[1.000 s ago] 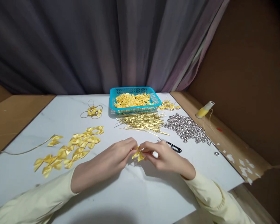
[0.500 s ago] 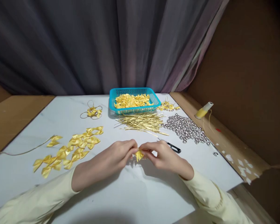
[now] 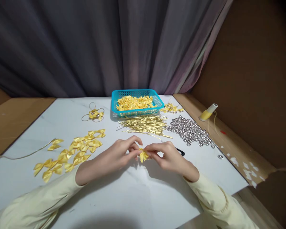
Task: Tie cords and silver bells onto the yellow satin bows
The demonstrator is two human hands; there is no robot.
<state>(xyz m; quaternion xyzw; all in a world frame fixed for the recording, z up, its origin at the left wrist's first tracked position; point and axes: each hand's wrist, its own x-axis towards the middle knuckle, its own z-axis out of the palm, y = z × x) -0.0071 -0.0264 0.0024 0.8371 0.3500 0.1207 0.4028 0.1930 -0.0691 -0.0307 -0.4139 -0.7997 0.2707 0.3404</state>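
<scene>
Between my two hands, just above the table, is a small yellow ribbon bow (image 3: 143,156). My right hand (image 3: 168,156) pinches its right side between thumb and forefinger. At its left edge, the thumb of my left hand (image 3: 124,153) meets the bow, while the forefinger arches above it and the other fingers curl behind. A thin wire-like line shows just under the bow; its ends are hard to make out. Partly behind my right hand lies a black-handled tool (image 3: 181,152). Loose yellow bows (image 3: 82,144) are spread left of my left hand.
A blue basket (image 3: 137,112) of yellow bows stands at the back, with gold wire ties (image 3: 145,125) before it. Silver beads (image 3: 190,131) lie to the right. Wired bow pieces (image 3: 96,115) rest back left, a thread spool (image 3: 208,112) far right, a cord (image 3: 26,156) left.
My left forefinger has lifted off the bow and arches higher. The bow has turned slightly and shifted a little right. My right hand now covers more of the black-handled tool.
</scene>
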